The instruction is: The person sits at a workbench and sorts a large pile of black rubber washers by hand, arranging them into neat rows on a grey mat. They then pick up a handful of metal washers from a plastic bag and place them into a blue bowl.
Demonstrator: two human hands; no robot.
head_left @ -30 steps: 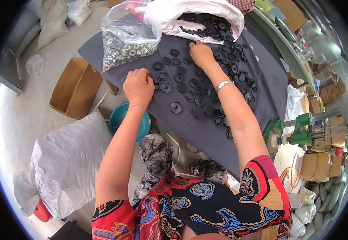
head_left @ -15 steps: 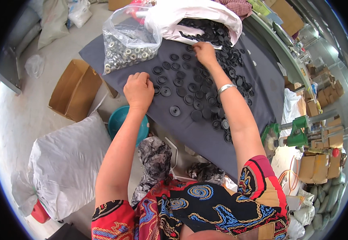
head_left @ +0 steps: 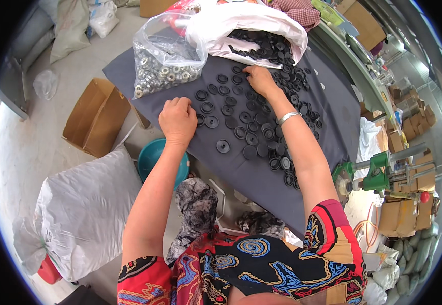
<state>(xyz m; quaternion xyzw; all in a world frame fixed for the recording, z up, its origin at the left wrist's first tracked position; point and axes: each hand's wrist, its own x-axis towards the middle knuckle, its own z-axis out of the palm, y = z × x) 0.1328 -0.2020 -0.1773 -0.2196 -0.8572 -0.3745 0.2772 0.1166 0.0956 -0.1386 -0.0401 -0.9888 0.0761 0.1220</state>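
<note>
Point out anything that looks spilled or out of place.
The black discs lie scattered across the dark cloth outside the open mouth of the white sack, so they look spilled, though this may be deliberate. I see no clear damage.

The discs [head_left: 250, 152] are black, the cloth [head_left: 261, 184] dark grey, the basin [head_left: 151, 158] teal, and the shirt [head_left: 255, 264] black and red with blue-and-tan swirls.

Bright; left-edge glare; fisheye bending, black corners.
</note>
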